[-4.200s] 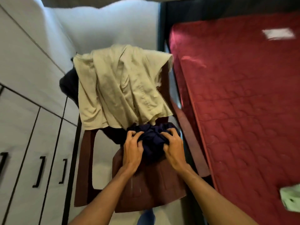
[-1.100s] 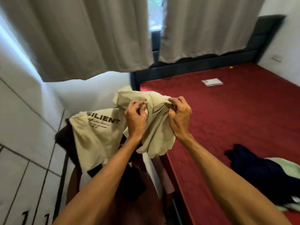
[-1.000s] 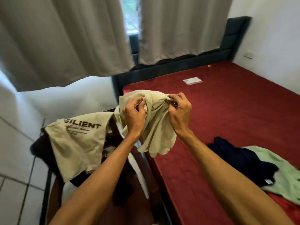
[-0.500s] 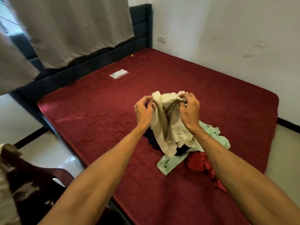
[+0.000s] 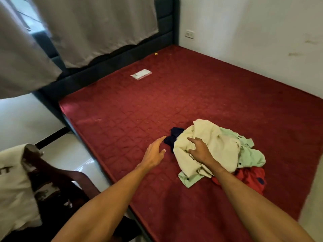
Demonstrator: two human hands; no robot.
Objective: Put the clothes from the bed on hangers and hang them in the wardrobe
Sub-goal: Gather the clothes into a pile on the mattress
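Clothes (image 5: 218, 147) heaped on bed (image 5: 122, 110) | right hand (image 5: 199, 152) spread flat on cream shirt (image 5: 209, 142); left hand (image 5: 155, 152) open just beside, gripping nothing

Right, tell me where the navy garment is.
In the head view, the navy garment lies on the red mattress, poking out from the left edge of the clothes pile, mostly under the cream shirt, just beyond the left hand.
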